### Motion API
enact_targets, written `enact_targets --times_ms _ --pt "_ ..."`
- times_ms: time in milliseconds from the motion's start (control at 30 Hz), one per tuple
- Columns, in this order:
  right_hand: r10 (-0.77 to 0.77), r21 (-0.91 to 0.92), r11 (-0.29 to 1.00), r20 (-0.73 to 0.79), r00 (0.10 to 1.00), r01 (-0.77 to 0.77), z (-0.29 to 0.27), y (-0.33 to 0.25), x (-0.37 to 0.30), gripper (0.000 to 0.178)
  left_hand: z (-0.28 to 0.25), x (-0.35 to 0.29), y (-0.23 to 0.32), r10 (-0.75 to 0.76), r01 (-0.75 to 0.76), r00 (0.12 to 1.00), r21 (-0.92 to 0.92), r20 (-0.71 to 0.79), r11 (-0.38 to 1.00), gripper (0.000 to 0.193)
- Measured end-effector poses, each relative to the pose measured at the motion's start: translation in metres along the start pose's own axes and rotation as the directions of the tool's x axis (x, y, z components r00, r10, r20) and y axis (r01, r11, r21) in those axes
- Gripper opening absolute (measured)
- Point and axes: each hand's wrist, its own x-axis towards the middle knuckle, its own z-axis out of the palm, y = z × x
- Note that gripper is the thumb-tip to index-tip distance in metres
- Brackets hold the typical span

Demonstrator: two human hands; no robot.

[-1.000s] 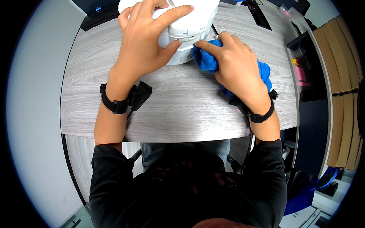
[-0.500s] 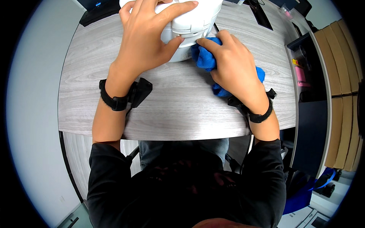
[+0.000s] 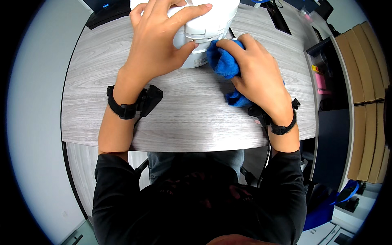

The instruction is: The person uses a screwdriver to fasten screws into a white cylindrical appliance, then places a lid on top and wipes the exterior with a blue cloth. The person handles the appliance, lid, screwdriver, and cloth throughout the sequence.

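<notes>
A white rounded appliance (image 3: pixel 210 18), perhaps a rice cooker, stands at the far middle of the desk; its top is cut off by the picture's edge. My left hand (image 3: pixel 157 38) grips its front left, the index finger across the white top and the thumb tip at the seam below the front catch. My right hand (image 3: pixel 257 67) is closed around a bunched blue cloth (image 3: pixel 222 61) just right of the appliance's lower front. More of the cloth hangs out under the palm. Whether the cloth touches the appliance I cannot tell.
The grey wood-grain desk (image 3: pixel 192 118) curves along its front edge, close to my body. A dark shelf unit (image 3: pixel 335 134) holding small pink and yellow things stands at the right, with cardboard boxes (image 3: pixel 365 139) beyond it. A black device (image 3: pixel 108 16) sits at the far left.
My right hand has drawn slightly right and toward me with the blue cloth, uncovering more of the appliance's lower front. The left hand has stayed nearly in place.
</notes>
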Motion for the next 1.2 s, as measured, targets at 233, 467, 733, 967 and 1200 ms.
enact_targets --times_ms 233,467,733,967,1200 --pt "0.008 -0.076 0.997 -0.093 0.996 -0.015 -0.002 -0.005 -0.001 0.050 0.000 0.001 0.001 -0.005 0.005 1.000 0.010 0.006 1.000 0.083" --pt "-0.028 -0.139 0.990 -0.154 0.988 0.007 0.010 -0.006 0.000 0.042 0.001 0.001 0.001 0.001 -0.001 1.000 0.008 -0.005 1.000 0.082" --pt "-0.024 -0.187 0.982 -0.145 0.989 -0.003 0.015 -0.009 -0.001 0.037 0.000 0.001 0.001 0.002 -0.003 1.000 0.021 0.010 1.000 0.082" --pt "-0.006 -0.022 1.000 -0.119 0.993 0.003 0.014 -0.004 -0.001 0.048 -0.009 0.002 0.002 -0.002 0.002 0.996 0.005 0.090 1.000 0.090" --pt "0.042 0.084 0.996 -0.023 0.999 -0.040 0.019 0.001 -0.001 0.055 -0.012 0.001 0.001 -0.006 0.004 0.989 0.016 0.146 1.000 0.095"
